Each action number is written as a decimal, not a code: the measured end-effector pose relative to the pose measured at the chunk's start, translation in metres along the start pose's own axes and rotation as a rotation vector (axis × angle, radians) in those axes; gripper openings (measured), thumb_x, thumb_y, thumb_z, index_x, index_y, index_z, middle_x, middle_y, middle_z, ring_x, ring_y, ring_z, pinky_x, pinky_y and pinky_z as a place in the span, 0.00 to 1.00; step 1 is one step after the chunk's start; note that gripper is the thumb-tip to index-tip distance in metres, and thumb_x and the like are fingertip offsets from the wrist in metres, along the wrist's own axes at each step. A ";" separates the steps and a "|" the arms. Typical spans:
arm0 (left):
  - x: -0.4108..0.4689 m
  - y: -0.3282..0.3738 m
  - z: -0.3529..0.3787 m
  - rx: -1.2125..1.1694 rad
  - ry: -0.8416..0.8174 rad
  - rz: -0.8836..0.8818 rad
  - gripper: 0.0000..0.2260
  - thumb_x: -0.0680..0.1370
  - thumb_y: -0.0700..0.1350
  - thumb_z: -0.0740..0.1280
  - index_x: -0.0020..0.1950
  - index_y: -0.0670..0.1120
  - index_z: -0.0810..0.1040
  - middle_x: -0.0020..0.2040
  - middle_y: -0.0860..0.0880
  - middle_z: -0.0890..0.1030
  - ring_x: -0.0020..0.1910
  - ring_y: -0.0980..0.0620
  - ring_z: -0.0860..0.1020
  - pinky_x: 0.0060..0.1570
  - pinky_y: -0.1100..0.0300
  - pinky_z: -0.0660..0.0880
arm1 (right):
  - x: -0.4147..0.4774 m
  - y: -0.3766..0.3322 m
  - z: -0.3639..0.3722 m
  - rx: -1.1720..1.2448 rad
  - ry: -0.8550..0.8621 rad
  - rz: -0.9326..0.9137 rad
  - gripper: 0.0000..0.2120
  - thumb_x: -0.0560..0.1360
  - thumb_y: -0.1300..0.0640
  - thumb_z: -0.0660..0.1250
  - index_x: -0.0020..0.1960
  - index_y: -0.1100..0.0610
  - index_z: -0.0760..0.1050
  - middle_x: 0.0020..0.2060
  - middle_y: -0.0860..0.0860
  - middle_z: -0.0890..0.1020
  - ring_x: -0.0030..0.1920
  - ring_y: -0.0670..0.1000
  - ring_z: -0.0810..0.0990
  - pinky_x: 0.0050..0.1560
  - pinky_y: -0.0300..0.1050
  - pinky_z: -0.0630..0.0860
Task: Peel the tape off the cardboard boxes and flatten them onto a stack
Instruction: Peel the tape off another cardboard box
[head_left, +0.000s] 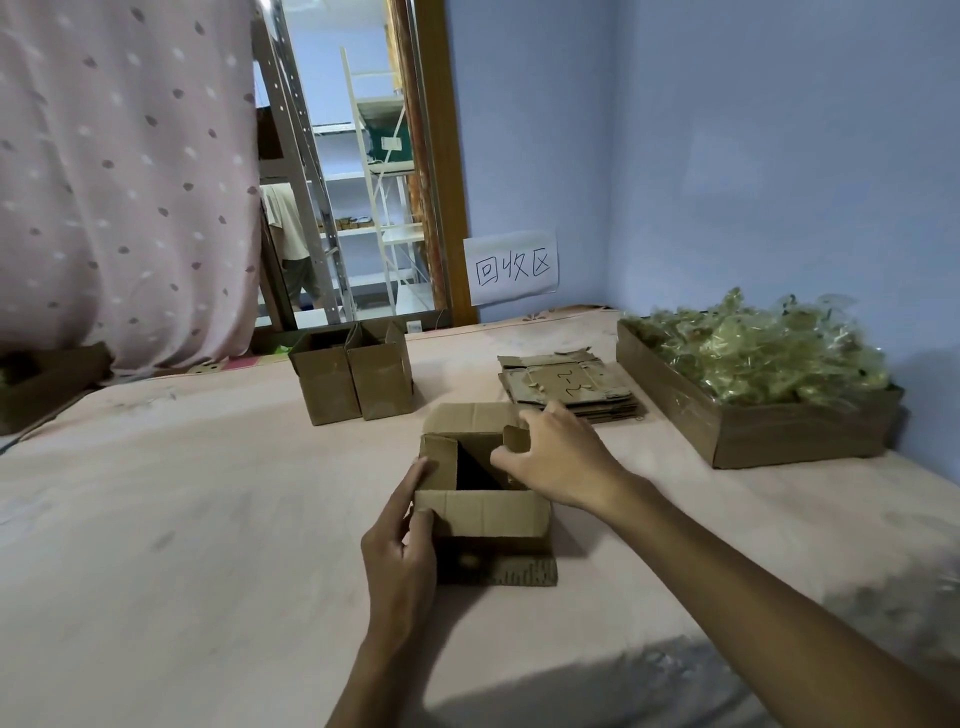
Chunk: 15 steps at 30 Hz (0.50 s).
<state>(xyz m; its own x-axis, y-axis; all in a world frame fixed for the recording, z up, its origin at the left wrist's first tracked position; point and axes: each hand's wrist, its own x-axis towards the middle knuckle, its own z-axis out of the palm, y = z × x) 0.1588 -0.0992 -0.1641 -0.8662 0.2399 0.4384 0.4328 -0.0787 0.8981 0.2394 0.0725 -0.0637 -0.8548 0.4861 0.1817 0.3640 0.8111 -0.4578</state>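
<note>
Cardboard box (483, 513) stands open-topped, brown, flaps raised

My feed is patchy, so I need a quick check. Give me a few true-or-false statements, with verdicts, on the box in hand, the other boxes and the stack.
1. The box between the hands is open at the top. True.
2. The left hand grips the box's near left corner. True.
3. The right hand rests on the stack of flattened cardboard. False: it holds the box's right flap, and the stack lies beyond it.
4. Three upright boxes stand behind. False: there are two, side by side.
5. The tray at the right is piled with what looks like crumpled clear tape. True.
</note>
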 end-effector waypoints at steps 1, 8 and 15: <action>-0.003 0.001 -0.001 0.018 0.009 0.014 0.22 0.78 0.47 0.60 0.71 0.54 0.80 0.67 0.54 0.81 0.63 0.54 0.80 0.57 0.53 0.80 | -0.004 0.001 -0.003 0.066 0.014 -0.025 0.20 0.76 0.40 0.66 0.59 0.54 0.76 0.59 0.55 0.75 0.53 0.55 0.77 0.51 0.48 0.75; -0.025 0.014 -0.009 0.026 0.054 -0.004 0.19 0.81 0.47 0.67 0.72 0.54 0.77 0.68 0.57 0.80 0.62 0.64 0.79 0.57 0.65 0.80 | -0.038 0.023 -0.010 0.310 0.126 -0.136 0.21 0.81 0.53 0.63 0.74 0.53 0.74 0.35 0.35 0.67 0.35 0.35 0.67 0.38 0.30 0.65; -0.015 0.049 -0.020 0.267 0.024 -0.060 0.29 0.75 0.48 0.77 0.76 0.51 0.74 0.65 0.55 0.81 0.58 0.61 0.81 0.58 0.57 0.82 | -0.057 0.030 -0.014 0.398 0.043 -0.211 0.27 0.72 0.47 0.62 0.71 0.45 0.75 0.57 0.40 0.78 0.43 0.35 0.74 0.49 0.36 0.68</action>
<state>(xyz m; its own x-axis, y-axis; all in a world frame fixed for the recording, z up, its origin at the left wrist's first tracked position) 0.1882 -0.1262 -0.1264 -0.8967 0.2129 0.3881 0.4281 0.1937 0.8827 0.3044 0.0732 -0.0754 -0.8759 0.3435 0.3387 0.0059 0.7097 -0.7045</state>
